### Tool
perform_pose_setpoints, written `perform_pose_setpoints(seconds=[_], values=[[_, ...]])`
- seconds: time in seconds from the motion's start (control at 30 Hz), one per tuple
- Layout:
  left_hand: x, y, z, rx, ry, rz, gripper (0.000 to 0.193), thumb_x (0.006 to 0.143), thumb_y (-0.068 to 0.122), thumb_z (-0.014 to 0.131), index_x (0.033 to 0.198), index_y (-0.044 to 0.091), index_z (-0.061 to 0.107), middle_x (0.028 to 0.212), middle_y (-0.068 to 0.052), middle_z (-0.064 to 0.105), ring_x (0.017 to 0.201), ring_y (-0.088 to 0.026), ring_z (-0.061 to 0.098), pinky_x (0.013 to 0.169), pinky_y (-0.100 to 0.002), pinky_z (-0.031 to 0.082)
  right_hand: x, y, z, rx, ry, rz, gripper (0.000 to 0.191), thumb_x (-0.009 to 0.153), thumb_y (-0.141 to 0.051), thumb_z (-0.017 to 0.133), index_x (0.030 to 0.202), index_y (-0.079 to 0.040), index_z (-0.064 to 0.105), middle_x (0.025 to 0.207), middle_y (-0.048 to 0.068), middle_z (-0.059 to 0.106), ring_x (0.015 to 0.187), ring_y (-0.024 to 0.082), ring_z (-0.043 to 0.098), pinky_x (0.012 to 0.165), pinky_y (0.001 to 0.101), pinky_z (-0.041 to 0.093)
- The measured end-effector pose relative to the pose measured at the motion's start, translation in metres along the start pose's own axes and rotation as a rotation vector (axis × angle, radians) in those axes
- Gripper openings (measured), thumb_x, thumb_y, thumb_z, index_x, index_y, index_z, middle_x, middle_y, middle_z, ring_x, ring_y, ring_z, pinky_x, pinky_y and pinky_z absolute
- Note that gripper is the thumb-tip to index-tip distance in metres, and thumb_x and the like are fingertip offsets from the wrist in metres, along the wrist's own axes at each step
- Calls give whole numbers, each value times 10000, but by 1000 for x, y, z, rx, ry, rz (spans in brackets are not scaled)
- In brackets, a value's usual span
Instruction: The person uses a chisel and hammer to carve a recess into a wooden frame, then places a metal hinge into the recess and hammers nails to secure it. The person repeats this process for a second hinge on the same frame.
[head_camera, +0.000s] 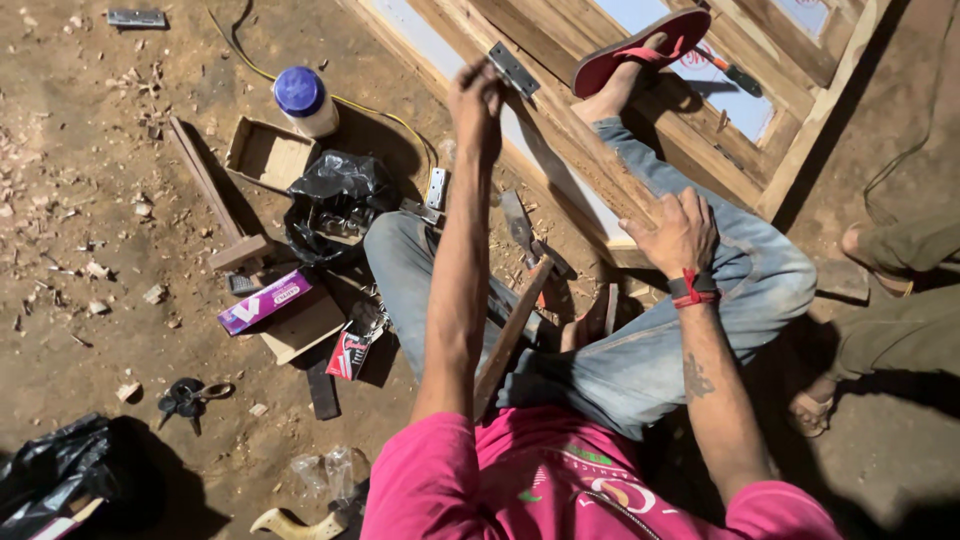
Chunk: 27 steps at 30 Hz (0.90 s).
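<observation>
I sit on a dirt floor with a wooden door frame (600, 180) lying across my legs. My left hand (476, 100) reaches forward and its fingers hold a metal hinge (514, 68) against the frame's edge. My right hand (678, 232) rests flat on the frame by my knee, with a red and black band at the wrist. A hammer (520, 300) with a wooden handle lies between my legs. My red sandal (640, 45) rests on the frame farther out.
A bottle with a blue cap (304, 100), an open cardboard box (268, 152), a black plastic bag (335, 200), a purple box (264, 300), a loose hinge (436, 188) and keys (185, 400) lie at left. Another person's legs (890, 300) are at right.
</observation>
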<state>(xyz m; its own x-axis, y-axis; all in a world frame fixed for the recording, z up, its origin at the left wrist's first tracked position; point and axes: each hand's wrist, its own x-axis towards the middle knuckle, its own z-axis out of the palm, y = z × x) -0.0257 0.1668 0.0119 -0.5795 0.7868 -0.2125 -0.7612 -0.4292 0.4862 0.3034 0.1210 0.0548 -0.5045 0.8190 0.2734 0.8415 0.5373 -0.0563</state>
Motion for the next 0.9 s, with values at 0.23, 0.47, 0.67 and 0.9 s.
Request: perform_pose_setpoints(seconds=[0.23, 0.47, 0.67, 0.9], values=[[-89, -46, -12, 425, -298, -357, 251, 963, 38, 573, 1194, -53, 605, 1104, -182, 719, 907, -240, 733, 851, -414, 653, -2, -3, -7, 101, 69, 6, 519, 789, -470, 884, 1007, -34, 706, 975, 148, 562, 938, 367, 575, 776, 480, 476], [-138, -82, -52, 547, -352, -477, 252, 959, 85, 670, 1188, -12, 632, 952, -113, 709, 756, -172, 684, 678, -309, 569, -10, -1, -12, 328, 182, 25, 324, 951, -382, 811, 1001, -72, 729, 920, 151, 567, 889, 373, 587, 787, 465, 466], [-173, -109, -114, 643, -311, -496, 165, 1017, 98, 637, 1085, -51, 613, 923, -119, 717, 747, -163, 662, 653, -305, 538, -15, 2, -7, 301, 180, 24, 326, 909, -374, 823, 984, -70, 733, 888, 144, 583, 881, 371, 596, 775, 462, 477], [-194, -103, -144, 955, -148, -457, 149, 935, 102, 649, 1029, -5, 688, 893, -104, 727, 765, -190, 686, 682, -319, 563, -19, 17, 12, 615, 287, 230, 313, 929, -303, 798, 1103, -61, 702, 880, 63, 522, 785, 238, 517, 681, 392, 419]])
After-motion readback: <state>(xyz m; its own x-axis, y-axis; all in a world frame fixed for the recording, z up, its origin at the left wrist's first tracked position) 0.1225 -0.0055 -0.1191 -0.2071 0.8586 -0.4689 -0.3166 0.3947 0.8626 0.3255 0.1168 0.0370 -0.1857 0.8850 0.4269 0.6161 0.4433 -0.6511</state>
